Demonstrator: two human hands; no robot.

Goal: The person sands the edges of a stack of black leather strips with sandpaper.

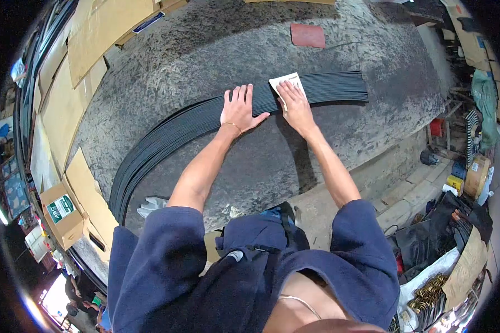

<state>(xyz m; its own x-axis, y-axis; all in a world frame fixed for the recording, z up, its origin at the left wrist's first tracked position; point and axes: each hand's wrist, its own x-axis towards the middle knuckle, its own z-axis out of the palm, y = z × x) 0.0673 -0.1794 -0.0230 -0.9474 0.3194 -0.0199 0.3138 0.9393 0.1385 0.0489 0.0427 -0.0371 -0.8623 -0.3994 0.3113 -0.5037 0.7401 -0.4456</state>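
Note:
A long bundle of thin black strips [336, 87] curves across the dark, scuffed table [250, 172], its right ends lined up nearly even. My left hand [240, 110] lies flat over the strips with fingers spread and thumb pointing right, holding nothing. Just right of it, my right hand [295, 108] grips a white card-like piece [289, 77] and presses it on top of the bundle. Small dark print shows on the card; its underside and thickness are hidden by my fingers.
A red flat piece [308, 35] lies farther back on the table. Cardboard sheets [66, 130] and an open box [58, 236] line the left side. A crumpled grey plastic bag [151, 206] sits by the near edge. Black bags and brass-coloured metal pieces [429, 292] are at lower right.

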